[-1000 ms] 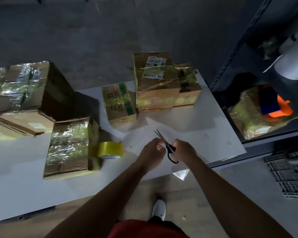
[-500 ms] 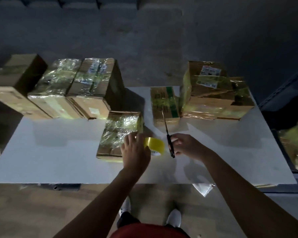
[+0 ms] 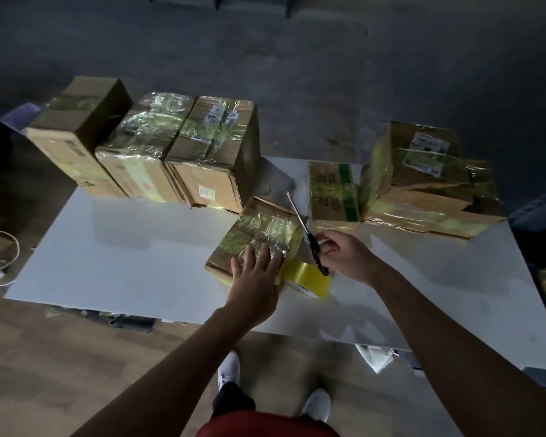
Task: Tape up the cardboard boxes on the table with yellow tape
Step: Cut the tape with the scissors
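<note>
A small cardboard box (image 3: pixel 260 230) wrapped in yellow tape lies near the middle of the white table (image 3: pixel 133 257). My left hand (image 3: pixel 254 275) rests flat on its near end, fingers spread. A roll of yellow tape (image 3: pixel 309 279) lies against the box's near right corner. My right hand (image 3: pixel 344 252) grips black-handled scissors (image 3: pixel 306 231) with the blades closed, pointing away over the box's right edge.
Three larger boxes (image 3: pixel 145 146) stand in a row at the table's back left. A narrow box with a green stripe (image 3: pixel 333 193) and a taped pile of boxes (image 3: pixel 429 178) sit at the back right. A white cable (image 3: pixel 10 247) lies on the floor at left.
My left hand left the scissors, passed the tape roll and now lies flat on the small box. My right hand keeps the scissors. The view swung left.
</note>
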A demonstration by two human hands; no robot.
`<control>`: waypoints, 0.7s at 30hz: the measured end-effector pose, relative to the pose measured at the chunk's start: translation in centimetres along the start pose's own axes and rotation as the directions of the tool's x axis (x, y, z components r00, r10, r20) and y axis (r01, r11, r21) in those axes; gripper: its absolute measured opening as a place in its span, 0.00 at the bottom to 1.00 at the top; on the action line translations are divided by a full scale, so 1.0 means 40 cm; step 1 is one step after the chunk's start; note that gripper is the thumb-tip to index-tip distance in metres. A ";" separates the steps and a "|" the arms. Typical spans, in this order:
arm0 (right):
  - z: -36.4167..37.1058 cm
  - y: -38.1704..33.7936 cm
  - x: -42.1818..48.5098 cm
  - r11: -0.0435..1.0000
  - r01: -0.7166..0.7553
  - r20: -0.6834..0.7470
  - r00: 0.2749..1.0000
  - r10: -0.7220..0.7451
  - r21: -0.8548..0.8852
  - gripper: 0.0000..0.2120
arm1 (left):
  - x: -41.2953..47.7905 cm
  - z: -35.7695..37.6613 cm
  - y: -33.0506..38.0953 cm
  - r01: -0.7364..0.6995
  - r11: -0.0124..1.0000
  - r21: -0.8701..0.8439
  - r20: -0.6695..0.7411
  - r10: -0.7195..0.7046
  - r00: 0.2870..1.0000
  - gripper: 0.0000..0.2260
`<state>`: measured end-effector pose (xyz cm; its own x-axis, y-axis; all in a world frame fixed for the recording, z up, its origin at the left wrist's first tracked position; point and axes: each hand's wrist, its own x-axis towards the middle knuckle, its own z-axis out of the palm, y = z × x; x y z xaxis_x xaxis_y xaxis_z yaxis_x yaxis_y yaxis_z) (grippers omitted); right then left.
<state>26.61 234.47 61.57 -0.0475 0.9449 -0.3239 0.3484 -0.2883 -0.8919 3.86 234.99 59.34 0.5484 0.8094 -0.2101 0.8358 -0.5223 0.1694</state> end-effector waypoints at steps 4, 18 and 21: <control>0.007 -0.006 -0.004 1.000 0.007 -0.020 1.000 -0.007 0.003 0.12 | -0.008 -0.007 -0.020 -0.080 0.995 -0.050 0.022 0.082 0.996 0.28; 0.023 0.018 -0.013 0.997 -0.071 -0.055 0.996 0.073 0.028 0.15 | 0.064 -0.043 -0.119 -0.374 0.918 -0.134 0.032 0.381 0.924 0.28; 0.022 0.027 -0.014 0.997 -0.071 -0.013 0.997 0.071 -0.002 0.16 | 0.075 -0.045 -0.130 -0.372 0.925 -0.079 0.009 0.374 0.927 0.34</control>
<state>26.18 233.49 60.52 -0.0106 0.9238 -0.3826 0.3525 -0.3546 -0.8660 1.11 240.64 59.55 0.8213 0.5531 -0.1398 0.5667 -0.7629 0.3112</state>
